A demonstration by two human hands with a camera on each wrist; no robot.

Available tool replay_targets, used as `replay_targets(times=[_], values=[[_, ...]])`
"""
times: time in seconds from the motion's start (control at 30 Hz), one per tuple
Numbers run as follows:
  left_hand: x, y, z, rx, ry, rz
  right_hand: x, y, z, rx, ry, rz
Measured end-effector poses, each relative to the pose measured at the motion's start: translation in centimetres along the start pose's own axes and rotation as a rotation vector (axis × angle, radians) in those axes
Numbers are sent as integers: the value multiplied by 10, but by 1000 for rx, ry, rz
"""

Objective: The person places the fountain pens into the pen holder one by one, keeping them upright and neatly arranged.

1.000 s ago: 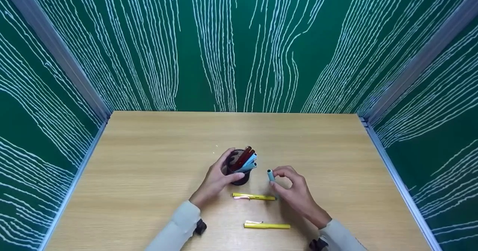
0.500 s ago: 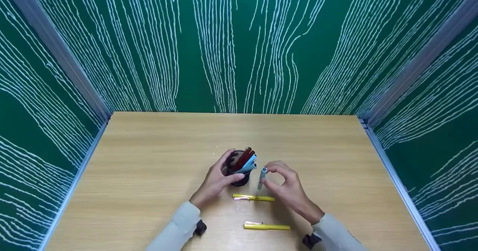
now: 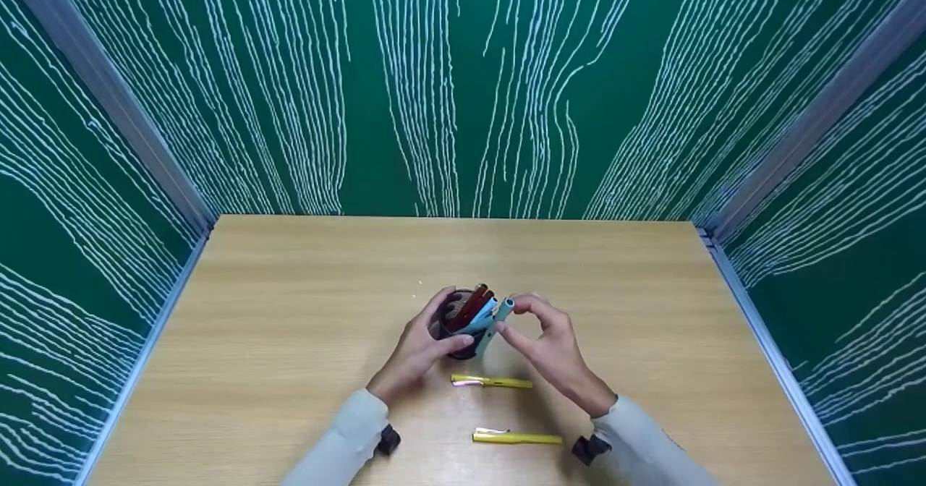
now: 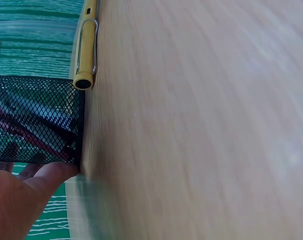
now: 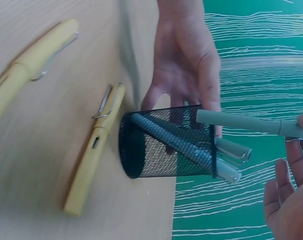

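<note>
My left hand (image 3: 416, 348) holds a black mesh pen cup (image 5: 156, 162) upright on the table, thumb and fingers round its sides. Dark red pens (image 3: 469, 309) and light blue pens (image 3: 480, 314) lean inside it. Between thumb and fingertips my right hand (image 3: 553, 345) pinches another pen, pale teal (image 5: 241, 121), held tilted at the cup's right side. In the right wrist view its lower end overlaps the cup near the rim; whether it is inside or in front, I cannot tell.
Two yellow pens with metal clips lie on the wooden table (image 3: 325, 269): one yellow pen (image 3: 499, 382) just in front of the cup, the other yellow pen (image 3: 517, 439) nearer me. Green walls (image 3: 470, 110) with white lines enclose the table's back and sides.
My right hand has moved left and away from me with the teal pen, up to the cup; the pen's tilt has changed. My left hand and the cup have stayed in place.
</note>
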State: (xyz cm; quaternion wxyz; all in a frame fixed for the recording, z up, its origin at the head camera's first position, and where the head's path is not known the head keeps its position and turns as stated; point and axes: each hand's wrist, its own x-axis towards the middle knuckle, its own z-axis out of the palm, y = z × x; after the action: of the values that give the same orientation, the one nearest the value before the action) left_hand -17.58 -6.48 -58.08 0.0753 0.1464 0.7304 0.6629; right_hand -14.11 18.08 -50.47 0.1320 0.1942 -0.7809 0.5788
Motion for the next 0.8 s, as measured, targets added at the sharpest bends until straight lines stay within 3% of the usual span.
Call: replay_targets(times=[0.3,0.5,0.8], values=[[-1,1,-2,14,2,-4,8,-9,3,72,35,49],[0,3,-1,-19,1,-4,13,-13,5,77,100,47],[-1,3,0,-26,4,-11,9,-1,10,53,139,40]])
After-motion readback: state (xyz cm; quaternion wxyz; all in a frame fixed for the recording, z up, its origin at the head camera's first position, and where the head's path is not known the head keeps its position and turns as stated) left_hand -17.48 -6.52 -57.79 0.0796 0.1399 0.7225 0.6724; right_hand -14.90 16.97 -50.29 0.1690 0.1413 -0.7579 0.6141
